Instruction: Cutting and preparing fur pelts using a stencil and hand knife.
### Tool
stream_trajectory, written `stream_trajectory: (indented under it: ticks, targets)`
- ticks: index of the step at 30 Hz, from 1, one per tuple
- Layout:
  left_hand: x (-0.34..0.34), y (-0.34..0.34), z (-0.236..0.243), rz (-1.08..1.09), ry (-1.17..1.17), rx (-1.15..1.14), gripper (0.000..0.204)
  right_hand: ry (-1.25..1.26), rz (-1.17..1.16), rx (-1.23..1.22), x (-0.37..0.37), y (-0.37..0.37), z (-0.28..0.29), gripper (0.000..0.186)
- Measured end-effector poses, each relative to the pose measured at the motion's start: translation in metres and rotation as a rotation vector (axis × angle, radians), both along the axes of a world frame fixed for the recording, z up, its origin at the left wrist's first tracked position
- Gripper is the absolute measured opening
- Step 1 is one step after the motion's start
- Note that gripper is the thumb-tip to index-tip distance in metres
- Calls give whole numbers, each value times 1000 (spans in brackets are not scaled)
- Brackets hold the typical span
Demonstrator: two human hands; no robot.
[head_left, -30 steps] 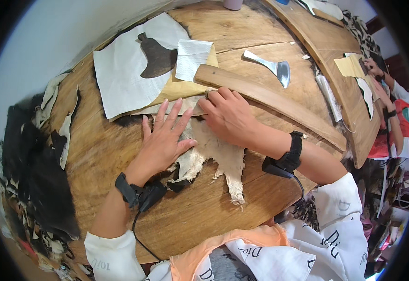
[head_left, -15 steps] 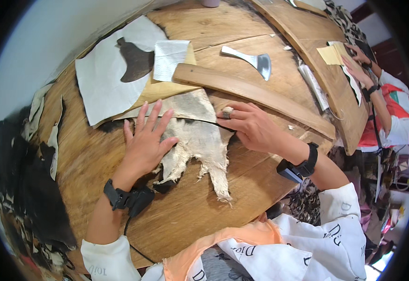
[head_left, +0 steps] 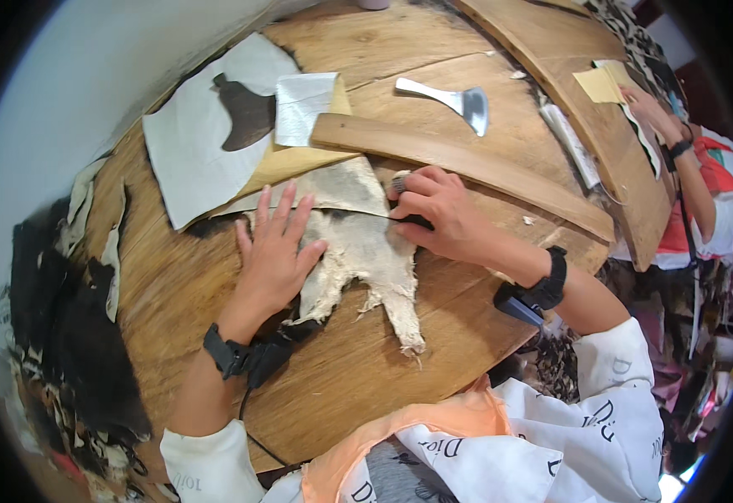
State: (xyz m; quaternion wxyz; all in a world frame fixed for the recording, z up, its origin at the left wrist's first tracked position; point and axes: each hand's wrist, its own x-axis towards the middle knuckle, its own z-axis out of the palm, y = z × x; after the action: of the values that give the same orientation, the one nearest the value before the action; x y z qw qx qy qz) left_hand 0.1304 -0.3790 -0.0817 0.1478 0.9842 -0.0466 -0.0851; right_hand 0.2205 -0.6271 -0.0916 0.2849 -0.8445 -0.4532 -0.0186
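The left hand (head_left: 276,251) lies flat, fingers spread, pinning the pale hide (head_left: 358,247) mid-bench (head_left: 366,394) so it stays taut, while the right hand (head_left: 438,214), at three o'clock, grips a small cutter (head_left: 400,183).

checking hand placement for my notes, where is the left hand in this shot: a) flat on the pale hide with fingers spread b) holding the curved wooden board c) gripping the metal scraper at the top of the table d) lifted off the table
a: the left hand lies palm down, fingers spread, on the pale hide, while the metal scraper lies untouched farther up the wooden table.
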Motion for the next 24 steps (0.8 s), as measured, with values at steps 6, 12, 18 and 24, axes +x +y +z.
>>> stream_trajectory:
  ticks: [6,12,18,24]
  targets:
    - [-11,44,6,320,-517,-169,16,56,27,22,1,-6,2,18]
    - [-11,43,3,507,-282,-422,15,163,35,3,3,-2,8,20]
    - [2,37,8,484,-198,-382,15,140,47,5,10,-9,4,17]
    - [47,58,37,410,-418,-301,18,200,110,69,18,-11,16,22]
